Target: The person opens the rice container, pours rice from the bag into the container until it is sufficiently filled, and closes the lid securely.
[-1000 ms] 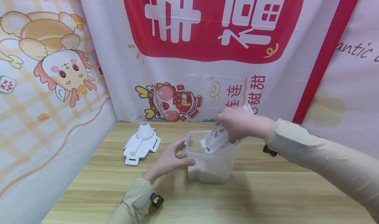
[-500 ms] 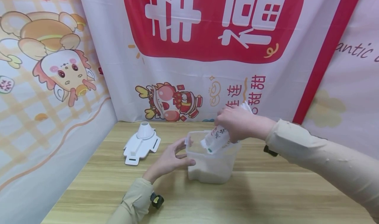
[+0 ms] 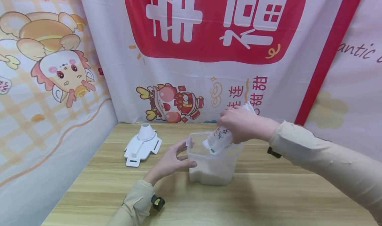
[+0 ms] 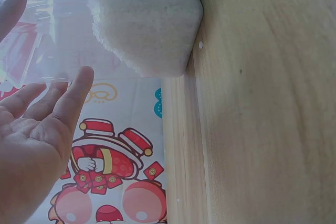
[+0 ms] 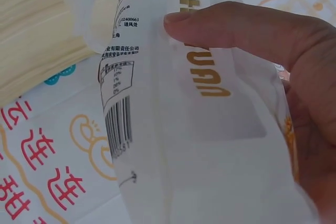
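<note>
My right hand [image 3: 238, 123] grips the bag [image 3: 219, 140], tilted mouth-down toward seven o'clock into the tub [image 3: 212, 163] at table centre. My left hand [image 3: 171, 161], fingers relaxed, steadies its nine o'clock side.

My work surface is a light wooden table [image 3: 268, 199] with lengthwise grain, set into a corner of printed cloth backdrops. Directly on it stand a clear plastic container [image 3: 212, 166], its lower part filled with white grains, near the middle, and a flat white plastic lid [image 3: 142, 146] with a raised round spout, well apart to the container's left, toward the back edge.
</note>
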### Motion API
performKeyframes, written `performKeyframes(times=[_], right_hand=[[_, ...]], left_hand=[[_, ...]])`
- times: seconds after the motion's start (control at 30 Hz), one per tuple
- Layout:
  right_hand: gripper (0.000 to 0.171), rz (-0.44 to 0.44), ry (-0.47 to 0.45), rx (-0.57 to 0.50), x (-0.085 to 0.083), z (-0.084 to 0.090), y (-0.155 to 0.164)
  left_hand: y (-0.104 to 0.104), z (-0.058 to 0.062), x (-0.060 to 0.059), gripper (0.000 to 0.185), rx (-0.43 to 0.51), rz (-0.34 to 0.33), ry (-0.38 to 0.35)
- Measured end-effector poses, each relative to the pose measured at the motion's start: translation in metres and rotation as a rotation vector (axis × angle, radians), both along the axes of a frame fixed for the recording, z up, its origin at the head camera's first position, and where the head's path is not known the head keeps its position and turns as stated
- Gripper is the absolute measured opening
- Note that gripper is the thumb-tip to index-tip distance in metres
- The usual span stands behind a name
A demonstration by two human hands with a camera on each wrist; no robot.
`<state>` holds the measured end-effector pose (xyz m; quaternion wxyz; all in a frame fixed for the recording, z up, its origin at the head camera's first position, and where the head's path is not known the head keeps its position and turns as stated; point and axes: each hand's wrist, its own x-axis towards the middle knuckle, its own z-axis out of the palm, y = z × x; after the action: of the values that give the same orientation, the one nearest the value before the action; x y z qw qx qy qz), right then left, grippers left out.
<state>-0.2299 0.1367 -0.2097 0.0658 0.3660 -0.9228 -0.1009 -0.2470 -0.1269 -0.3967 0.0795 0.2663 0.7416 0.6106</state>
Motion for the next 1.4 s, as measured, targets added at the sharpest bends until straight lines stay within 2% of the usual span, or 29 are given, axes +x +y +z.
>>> performKeyframes(times=[0.43, 1.03, 1.4], right_hand=[[0.052, 0.051, 0.02, 0.022, -0.004, -0.001, 0.009], [0.055, 0.099, 0.023, -0.064, -0.007, 0.0, 0.023], [0.056, 0.068, 0.007, -0.145, -0.009, 0.001, 0.033]], left_hand=[[0.0, 0.0, 0.002, 0.084, -0.002, 0.013, 0.002], [0.001, -0.001, 0.001, 0.083, -0.007, 0.016, -0.001], [0.001, -0.001, 0.001, 0.083, -0.005, 0.013, -0.008]])
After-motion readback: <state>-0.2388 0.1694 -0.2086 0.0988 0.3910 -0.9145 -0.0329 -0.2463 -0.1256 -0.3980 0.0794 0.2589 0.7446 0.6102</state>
